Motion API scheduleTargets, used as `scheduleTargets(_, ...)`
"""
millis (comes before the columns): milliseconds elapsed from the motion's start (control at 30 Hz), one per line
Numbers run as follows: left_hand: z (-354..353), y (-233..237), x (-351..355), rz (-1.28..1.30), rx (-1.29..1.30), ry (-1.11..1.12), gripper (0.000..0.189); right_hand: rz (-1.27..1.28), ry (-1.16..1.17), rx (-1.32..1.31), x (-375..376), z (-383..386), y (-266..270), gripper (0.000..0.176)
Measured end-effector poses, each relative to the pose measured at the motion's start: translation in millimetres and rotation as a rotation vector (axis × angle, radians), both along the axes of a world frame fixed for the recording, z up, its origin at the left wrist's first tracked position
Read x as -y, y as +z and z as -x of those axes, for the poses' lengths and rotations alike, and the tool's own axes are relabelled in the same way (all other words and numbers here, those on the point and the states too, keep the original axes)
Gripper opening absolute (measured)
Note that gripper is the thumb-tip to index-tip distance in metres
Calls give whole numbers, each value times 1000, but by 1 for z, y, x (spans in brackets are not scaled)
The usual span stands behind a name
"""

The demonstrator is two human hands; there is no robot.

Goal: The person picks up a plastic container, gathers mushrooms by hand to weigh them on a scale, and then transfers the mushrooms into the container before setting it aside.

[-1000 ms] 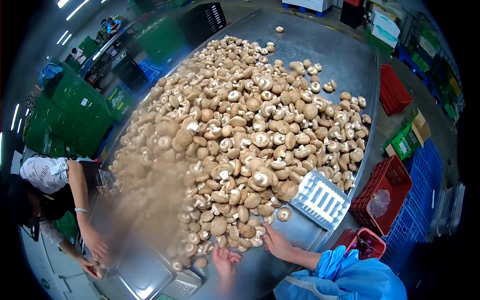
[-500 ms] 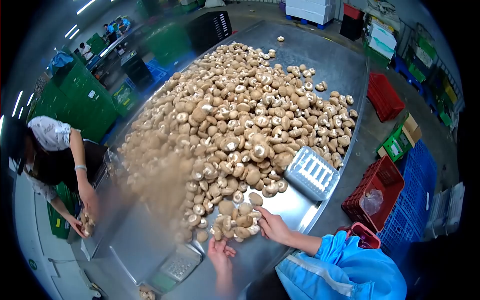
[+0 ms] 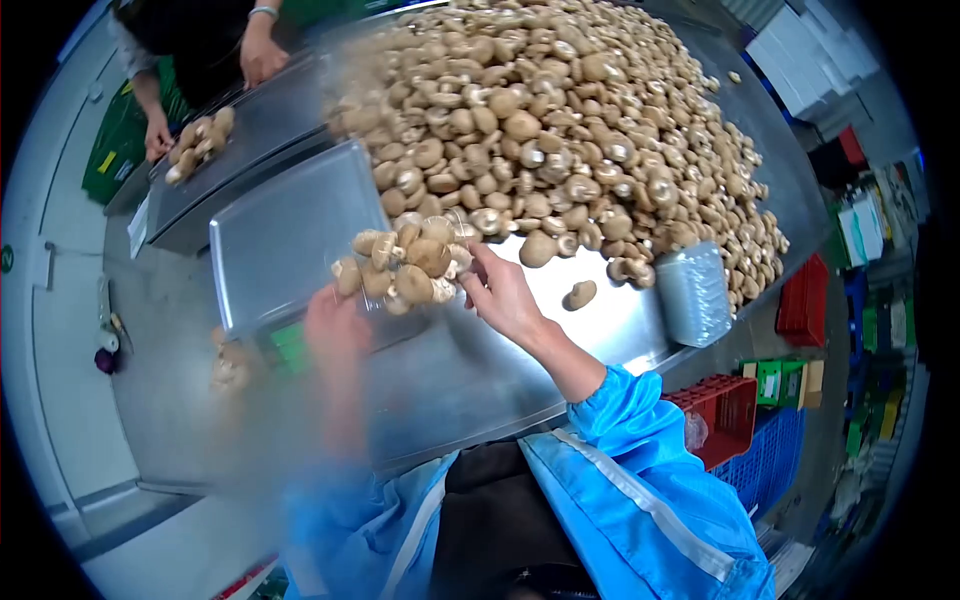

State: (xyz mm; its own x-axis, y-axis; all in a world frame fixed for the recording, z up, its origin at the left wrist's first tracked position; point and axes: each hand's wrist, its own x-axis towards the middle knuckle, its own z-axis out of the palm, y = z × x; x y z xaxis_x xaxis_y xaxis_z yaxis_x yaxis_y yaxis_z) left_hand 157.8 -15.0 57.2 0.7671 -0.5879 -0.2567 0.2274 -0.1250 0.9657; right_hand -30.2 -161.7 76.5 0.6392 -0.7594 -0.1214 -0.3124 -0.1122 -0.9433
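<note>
A clear plastic tray of brown-capped mushrooms (image 3: 410,265) is held between my two hands above the metal table. My right hand (image 3: 505,298) grips the tray's right edge, thumb and fingers closed on it. My left hand (image 3: 335,325) is at the tray's lower left corner; it looks blurred, but its fingers appear closed on the edge. A green patch (image 3: 290,347) shows beside the tray, partly hidden by it. Beyond my hands lies a large heap of mushrooms (image 3: 560,130). One loose mushroom (image 3: 581,294) lies right of my right hand.
A stack of clear plastic trays (image 3: 692,295) stands at the table's right edge. A shallow metal tray (image 3: 290,225) lies to the left. Across the table, a co-worker's hand (image 3: 262,55) rests near another batch of mushrooms (image 3: 200,145). Red crates (image 3: 722,415) stand on the floor at right.
My hands have carried the tray of mushrooms leftward, away from the heap's near edge toward the metal tray. The view has turned and dropped. The co-worker's one hand has moved away from the mushroom batch.
</note>
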Motion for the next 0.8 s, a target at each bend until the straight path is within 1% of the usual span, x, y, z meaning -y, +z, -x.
scheduleTargets(33, -16, 1, -5, -2, 14, 3, 24, 127, 13, -5, 1, -17, -11, 35)
scheduleTargets(133, -59, 1, -20, -30, 33, -13, 22, 272, 32, 16, 0, -64, -22, 33)
scheduleTargets(167, -74, 0, -24, -52, 44, -36, 22, 298, 31, -22, -2, -78, -19, 33)
scheduleTargets(267, -118, -15, -34, -135, 83, -62, 23, 540, 12, 22, -6, -114, -38, 34)
scheduleTargets(300, -128, -16, -34, -181, 92, -60, 24, 533, 18, -10, -8, -125, -41, 34)
scheduleTargets(400, -155, -34, -38, -298, 164, -76, 28, 628, -49, -58, -12, -148, -56, 39)
scheduleTargets(467, -169, -48, -45, -324, 232, -114, 32, 680, -80, -9, -15, -155, -67, 40)
scheduleTargets(500, -170, -50, -44, -322, 231, -118, 33, 662, -78, 21, -15, -157, -75, 41)
scheduleTargets(567, -180, -61, -51, -314, 264, -148, 38, 559, -44, 67, -18, -146, -63, 42)
scheduleTargets(600, -172, -44, -51, -340, 155, -102, 41, 513, -36, 96, -21, -140, -60, 43)
scheduleTargets(667, -164, -45, -56, -240, 217, -23, 44, 505, -92, 135, -27, -117, -58, 43)
scheduleTargets(700, -155, -42, -61, -206, 235, 32, 42, 500, -114, 159, -28, -102, -57, 43)
scheduleTargets(767, -138, -33, -72, -140, 275, 149, 39, 515, -216, 123, -25, -59, -66, 44)
scheduleTargets(800, -137, -46, -87, -155, 341, 111, 37, 522, -241, -12, -25, -31, -52, 48)
